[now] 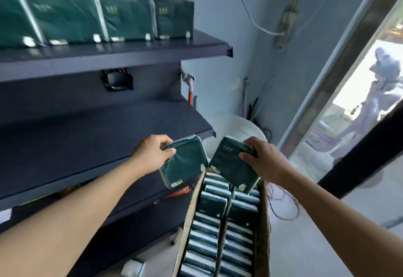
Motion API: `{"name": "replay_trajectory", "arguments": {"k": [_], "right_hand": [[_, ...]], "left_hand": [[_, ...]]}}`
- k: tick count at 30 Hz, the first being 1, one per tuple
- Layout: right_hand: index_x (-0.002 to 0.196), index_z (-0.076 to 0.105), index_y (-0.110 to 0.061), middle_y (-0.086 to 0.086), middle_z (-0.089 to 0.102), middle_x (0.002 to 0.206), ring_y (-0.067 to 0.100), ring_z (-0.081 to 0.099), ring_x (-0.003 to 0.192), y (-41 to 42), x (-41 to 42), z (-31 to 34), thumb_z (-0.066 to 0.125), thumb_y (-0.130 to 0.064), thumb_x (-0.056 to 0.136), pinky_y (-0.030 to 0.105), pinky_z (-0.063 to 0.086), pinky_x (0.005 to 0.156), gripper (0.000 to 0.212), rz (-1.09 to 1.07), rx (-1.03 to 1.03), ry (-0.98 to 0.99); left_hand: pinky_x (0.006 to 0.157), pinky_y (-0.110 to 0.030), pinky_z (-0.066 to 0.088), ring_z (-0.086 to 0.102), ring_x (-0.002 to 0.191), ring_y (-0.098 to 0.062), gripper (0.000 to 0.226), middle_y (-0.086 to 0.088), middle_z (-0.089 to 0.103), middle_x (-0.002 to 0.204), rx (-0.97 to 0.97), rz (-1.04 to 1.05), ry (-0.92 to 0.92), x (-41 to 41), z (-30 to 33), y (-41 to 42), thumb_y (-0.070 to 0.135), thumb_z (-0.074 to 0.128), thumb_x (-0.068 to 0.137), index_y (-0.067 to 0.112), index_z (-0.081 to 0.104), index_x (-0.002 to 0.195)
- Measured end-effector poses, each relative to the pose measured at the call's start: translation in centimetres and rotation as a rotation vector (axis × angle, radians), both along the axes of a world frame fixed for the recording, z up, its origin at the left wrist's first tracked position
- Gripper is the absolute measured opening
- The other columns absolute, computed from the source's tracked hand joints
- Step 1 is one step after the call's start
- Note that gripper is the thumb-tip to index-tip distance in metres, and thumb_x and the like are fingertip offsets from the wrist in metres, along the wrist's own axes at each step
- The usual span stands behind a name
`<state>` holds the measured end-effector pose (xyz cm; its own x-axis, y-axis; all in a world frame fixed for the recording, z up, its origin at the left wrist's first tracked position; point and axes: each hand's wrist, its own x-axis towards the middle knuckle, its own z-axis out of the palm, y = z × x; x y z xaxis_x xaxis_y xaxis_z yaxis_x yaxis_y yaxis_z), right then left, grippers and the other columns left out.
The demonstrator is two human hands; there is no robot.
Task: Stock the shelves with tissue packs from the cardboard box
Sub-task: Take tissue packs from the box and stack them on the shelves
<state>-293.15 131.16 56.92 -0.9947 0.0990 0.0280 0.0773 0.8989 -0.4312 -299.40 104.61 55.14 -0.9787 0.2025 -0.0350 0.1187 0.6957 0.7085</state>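
1. Head view, far left: we see the top shelf (pixel 130 50) already carrying a row of green tissue packs (pixel 122 19); the middle shelf (pixel 98 128) looks bare.
2. Our left hand (pixel 150 153) grips one pack (pixel 185 163), and our right hand (pixel 259 159) grips another pack (pixel 233 163).
3. Below them, the cardboard box (pixel 262 222) looks nearly full, so we judge most stocking remains.

My left hand (pixel 150 153) grips one green tissue pack (pixel 184 164); my right hand (pixel 260 159) grips another pack (pixel 231 164), both above the cardboard box (pixel 262 222) (two rows of packs inside). More packs (pixel 91 18) stand along the top shelf (pixel 113 55).
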Motion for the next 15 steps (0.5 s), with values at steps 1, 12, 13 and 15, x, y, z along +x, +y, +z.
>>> {"name": "replay_trajectory", "arguments": {"k": [1,12,13,15], "right_hand": [[0.112,0.055,-0.015,0.003,0.059,0.102,0.025,0.054,0.099,-0.5,-0.3,1.1,0.054,-0.025,0.092,0.027,0.031,0.07,0.022,0.033,-0.007,0.022],[0.11,0.055,-0.014,0.007,0.061,0.1,0.024,0.053,0.089,-8.0,-1.8,10.6,0.051,-0.024,0.093,0.028,0.039,0.069,0.019,0.391,-0.034,0.192],[0.109,0.055,-0.014,0.006,0.059,0.097,0.023,0.051,0.086,-8.8,-1.8,11.4,0.051,-0.023,0.093,0.027,0.037,0.063,0.018,0.416,-0.049,0.204],[0.107,0.055,-0.015,0.004,0.057,0.093,0.021,0.049,0.084,-10.3,-1.7,13.0,0.052,-0.023,0.093,0.02,0.033,0.057,0.016,0.466,-0.079,0.23]], "left_hand": [[0.071,-0.028,0.045,0.064,0.079,-0.019,0.006,0.002,0.07,0.081,-0.009,0.021,0.019,0.5,1.3,-0.8,0.017,0.063,0.087,0.022,0.066,0.085],[0.077,-0.031,0.048,0.064,0.085,-0.016,0.005,0.002,0.07,0.089,-0.098,0.285,0.172,8.2,12.1,-9.4,0.02,0.061,0.09,0.024,0.064,0.09],[0.074,-0.03,0.046,0.063,0.084,-0.017,0.004,0.002,0.069,0.088,-0.119,0.304,0.187,9.0,12.8,-10.1,0.02,0.06,0.09,0.022,0.063,0.091],[0.073,-0.031,0.045,0.062,0.084,-0.019,0.006,0.0,0.068,0.088,-0.147,0.352,0.217,10.4,14.1,-11.6,0.019,0.059,0.091,0.018,0.064,0.095]]}}
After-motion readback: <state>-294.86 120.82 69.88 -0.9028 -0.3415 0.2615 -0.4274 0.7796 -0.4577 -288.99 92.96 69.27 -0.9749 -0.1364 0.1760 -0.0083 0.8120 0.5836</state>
